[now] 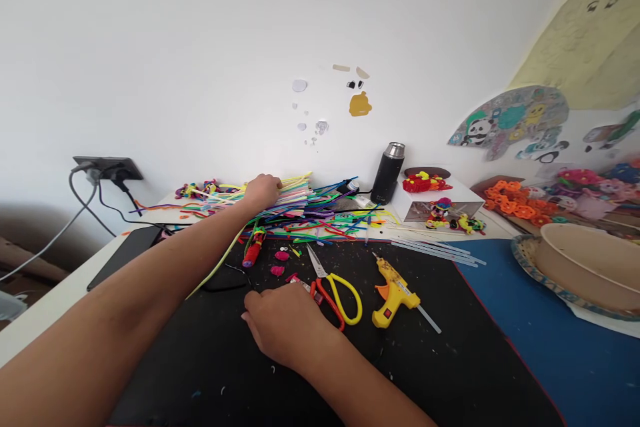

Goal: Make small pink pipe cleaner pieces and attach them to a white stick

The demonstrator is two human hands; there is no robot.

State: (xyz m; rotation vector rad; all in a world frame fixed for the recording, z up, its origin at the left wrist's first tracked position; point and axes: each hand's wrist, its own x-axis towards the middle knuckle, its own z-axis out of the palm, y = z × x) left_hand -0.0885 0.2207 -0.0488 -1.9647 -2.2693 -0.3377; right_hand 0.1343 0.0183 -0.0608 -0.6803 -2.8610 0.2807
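My left hand reaches far across the desk into a heap of coloured pipe cleaners, its fingers curled around some of the strands. My right hand rests palm down on the black mat, fingers bent, just left of the yellow and red scissors. Whether it holds anything is hidden. A yellow glue gun lies to the right of the scissors. Small pink pieces and a red pipe-cleaner figure lie between my hands.
A black flask stands at the back by the wall. A white box with small figures sits beside it. Clear glue sticks lie past the mat. A plate with a bowl stands right, a dark phone left.
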